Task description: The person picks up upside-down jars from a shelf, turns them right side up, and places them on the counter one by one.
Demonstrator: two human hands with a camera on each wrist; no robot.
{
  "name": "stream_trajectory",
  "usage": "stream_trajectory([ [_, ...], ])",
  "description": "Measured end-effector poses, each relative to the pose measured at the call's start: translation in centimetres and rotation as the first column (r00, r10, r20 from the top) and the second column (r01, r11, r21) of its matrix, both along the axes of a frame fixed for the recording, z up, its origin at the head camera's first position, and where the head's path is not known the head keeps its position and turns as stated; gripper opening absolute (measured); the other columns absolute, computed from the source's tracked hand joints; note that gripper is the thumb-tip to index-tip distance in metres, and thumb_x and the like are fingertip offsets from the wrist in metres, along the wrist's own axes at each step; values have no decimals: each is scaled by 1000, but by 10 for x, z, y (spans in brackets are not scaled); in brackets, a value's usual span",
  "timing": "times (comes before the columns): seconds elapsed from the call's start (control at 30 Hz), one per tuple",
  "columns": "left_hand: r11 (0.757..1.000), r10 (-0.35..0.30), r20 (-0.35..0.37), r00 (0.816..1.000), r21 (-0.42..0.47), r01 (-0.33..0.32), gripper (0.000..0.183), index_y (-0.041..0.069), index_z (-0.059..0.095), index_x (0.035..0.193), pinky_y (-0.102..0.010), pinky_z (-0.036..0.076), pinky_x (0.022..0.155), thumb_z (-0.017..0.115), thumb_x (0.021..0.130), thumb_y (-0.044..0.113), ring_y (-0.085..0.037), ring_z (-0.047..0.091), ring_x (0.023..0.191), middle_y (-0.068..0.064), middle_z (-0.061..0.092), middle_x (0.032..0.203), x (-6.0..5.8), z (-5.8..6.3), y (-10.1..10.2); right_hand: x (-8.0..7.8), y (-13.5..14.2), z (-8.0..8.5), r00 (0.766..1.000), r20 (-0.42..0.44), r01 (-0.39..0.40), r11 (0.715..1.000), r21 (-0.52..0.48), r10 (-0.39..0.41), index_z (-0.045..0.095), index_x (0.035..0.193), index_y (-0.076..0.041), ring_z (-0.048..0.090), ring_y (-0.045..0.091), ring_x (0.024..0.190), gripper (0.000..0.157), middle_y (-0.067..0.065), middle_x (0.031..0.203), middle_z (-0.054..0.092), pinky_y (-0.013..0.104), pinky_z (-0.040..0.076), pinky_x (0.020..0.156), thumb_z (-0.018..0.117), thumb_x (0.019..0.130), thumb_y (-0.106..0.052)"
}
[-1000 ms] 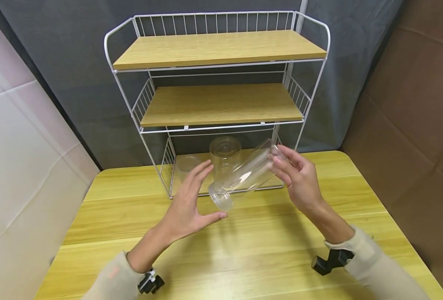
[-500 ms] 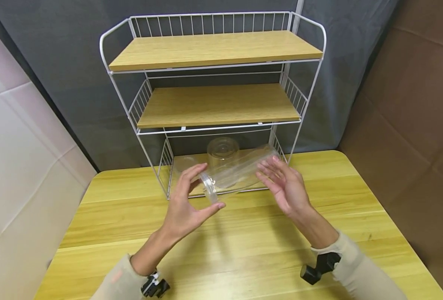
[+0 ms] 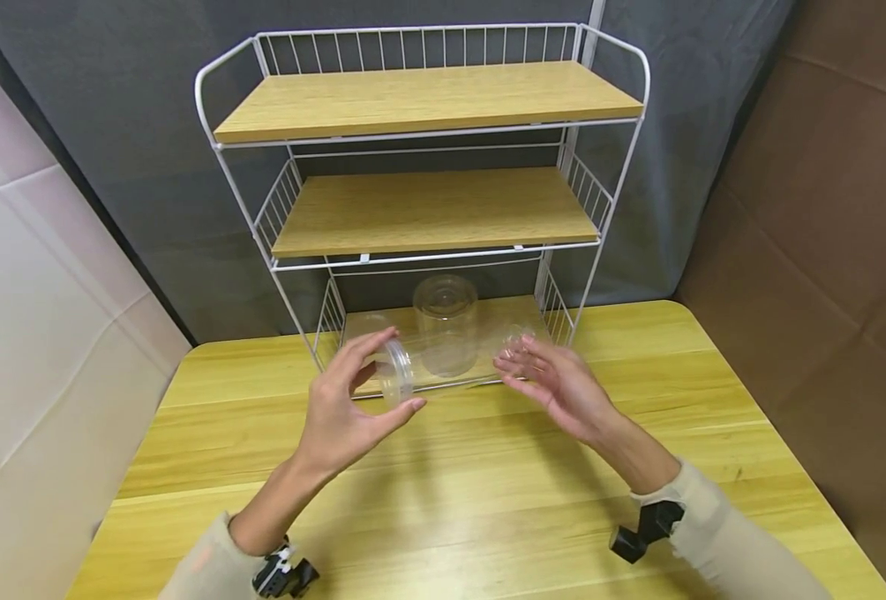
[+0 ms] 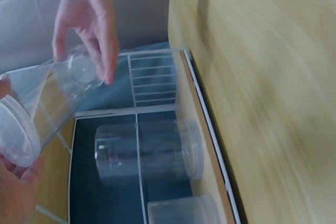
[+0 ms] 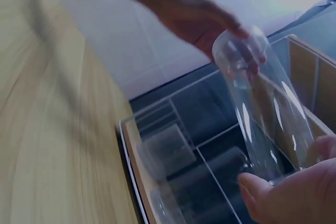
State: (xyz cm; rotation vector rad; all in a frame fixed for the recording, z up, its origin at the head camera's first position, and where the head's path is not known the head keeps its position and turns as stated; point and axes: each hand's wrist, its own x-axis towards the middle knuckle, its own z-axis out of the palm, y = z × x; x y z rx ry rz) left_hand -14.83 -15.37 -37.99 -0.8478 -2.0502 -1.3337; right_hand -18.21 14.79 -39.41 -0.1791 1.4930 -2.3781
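A clear, tall plastic jar [image 5: 268, 114] is held lying almost level between both hands, in front of the rack's bottom shelf. My left hand [image 3: 341, 408] grips its lid end, thumb below and fingers above the clear lid [image 3: 397, 372]. At the other end, my right hand [image 3: 563, 387] holds the base with its fingers and thumb. Behind the held jar, a wide clear jar [image 3: 446, 325] stands on the bottom shelf [image 3: 495, 308]. A shorter clear container [image 4: 181, 211] sits beside it, partly hidden behind my left hand in the head view.
The white wire rack [image 3: 603, 208] has a wooden middle shelf [image 3: 435, 212] and top shelf [image 3: 427, 100]. It stands at the back of the wooden table [image 3: 443, 517]. A dark cloth is behind it, with a pale panel at left and a brown panel at right.
The jar has swung from a steep slant to almost level. My left hand has closed onto its lid end and shifted left, while my right hand has moved left and down at the base.
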Motion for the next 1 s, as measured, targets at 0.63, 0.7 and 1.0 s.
stream_trajectory([
  [0.63,923,109,143,984,-382,-47,80,5,61,145,-46,61,91,97,74,13,-32,72,111,-13,68,135,2,35,-64,-9,40,49,801,-511,255,595,762,312,42,161,-7,55,37,141,68,16,156,54,53,44,117,70,104,-30],
  [0.7,902,113,141,984,-429,-43,78,4,62,145,-50,61,90,96,75,15,-34,72,110,-14,68,135,2,38,-71,-7,42,59,734,-577,340,542,769,359,43,161,-9,58,35,138,70,14,152,58,55,46,115,73,101,-30],
  [1.0,780,146,83,986,-623,-63,75,4,65,141,-61,61,85,95,76,27,-39,74,104,-21,67,137,0,45,-101,-19,37,90,201,-841,742,482,466,502,52,153,0,57,37,137,76,20,153,55,57,52,107,69,100,-53],
])
